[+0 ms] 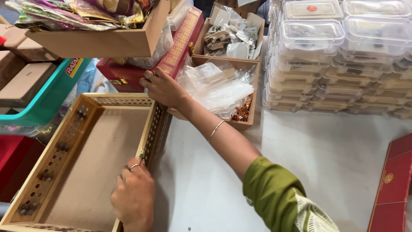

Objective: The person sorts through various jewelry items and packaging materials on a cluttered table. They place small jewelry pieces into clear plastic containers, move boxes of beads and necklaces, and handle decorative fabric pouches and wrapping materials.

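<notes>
While I watch from above, the wooden tray point(86, 150) sits left of the white table point(326, 159). My left hand point(134, 197) grips its perforated right wall; my right hand point(165, 89) rests curled at its far corner. Likely light, stiff; hold by walls.

The wooden tray point(86, 159) sits on the table point(326, 159) at eight o'clock. The left hand point(134, 195) rests on its right wall, the right hand point(165, 88) at its far corner. At twelve o'clock stands a box of plastic bags point(221, 88); stacked lidded containers point(339, 56) lie at two o'clock.
</notes>
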